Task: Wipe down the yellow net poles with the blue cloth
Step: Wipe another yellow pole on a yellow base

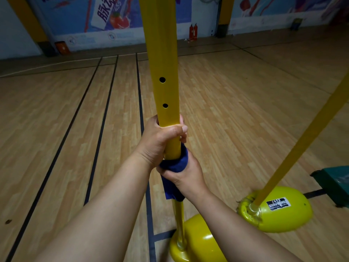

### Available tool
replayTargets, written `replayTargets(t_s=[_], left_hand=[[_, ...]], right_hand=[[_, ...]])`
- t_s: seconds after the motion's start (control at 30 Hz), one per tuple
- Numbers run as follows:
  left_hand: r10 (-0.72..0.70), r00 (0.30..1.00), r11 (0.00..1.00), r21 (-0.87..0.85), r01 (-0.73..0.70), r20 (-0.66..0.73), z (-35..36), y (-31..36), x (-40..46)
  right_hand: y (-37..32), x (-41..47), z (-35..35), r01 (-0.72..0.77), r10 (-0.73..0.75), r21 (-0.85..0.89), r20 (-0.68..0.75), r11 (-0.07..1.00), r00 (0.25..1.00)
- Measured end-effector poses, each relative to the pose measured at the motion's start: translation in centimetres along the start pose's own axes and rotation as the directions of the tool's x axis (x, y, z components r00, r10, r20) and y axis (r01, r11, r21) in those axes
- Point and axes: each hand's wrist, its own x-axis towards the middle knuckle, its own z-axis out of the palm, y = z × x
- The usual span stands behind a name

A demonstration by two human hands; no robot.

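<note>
Yellow net pole (160, 63) stands upright on its yellow base (196, 241). Left hand (160, 140) grips the pole bare, fingers curled around it. Directly below, right hand (184, 174) clamps the blue cloth (174, 163) around the pole, fingers wrapped tight. Second pole (306, 140) leans at right.

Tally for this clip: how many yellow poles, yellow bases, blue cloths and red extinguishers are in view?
Yellow poles: 2, the near pole gripped by the left hand, and the leaning pole
Yellow bases: 2, near base, right base
Blue cloths: 1, the blue cloth, held around the near pole by the right hand
Red extinguishers: 2
Total: 7
</note>
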Motion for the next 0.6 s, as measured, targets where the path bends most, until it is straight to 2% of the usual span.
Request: replayTargets(t_s=[0.13,0.23,0.33,0.6], left_hand=[[0.035,0.992,0.998,0.064,-0.028,-0.120,0.5,-0.2,-0.4],[-0.001,0.985,0.989,0.148,0.027,-0.175,0.6,-0.7,-0.8],[-0.079,0.986,0.978,0.179,0.105,-0.150,0.6,-2.4,-2.3],[-0.146,0.987,0.975,0.160,0.154,-0.063,-0.1,-3.6,-2.6]], right_hand=[[0.9,-0.7,0.0,-0.015,0.014,-0.057,-0.023,0.998,1.000],[3.2,-1.7,-0.3,-0.130,0.131,-0.094,0.007,0.987,0.991],[5.1,-2.3,-0.5,-0.194,0.202,-0.127,0.052,0.973,0.978],[6.4,-1.5,-0.6,-0.176,0.193,-0.210,0.064,0.962,0.979]])
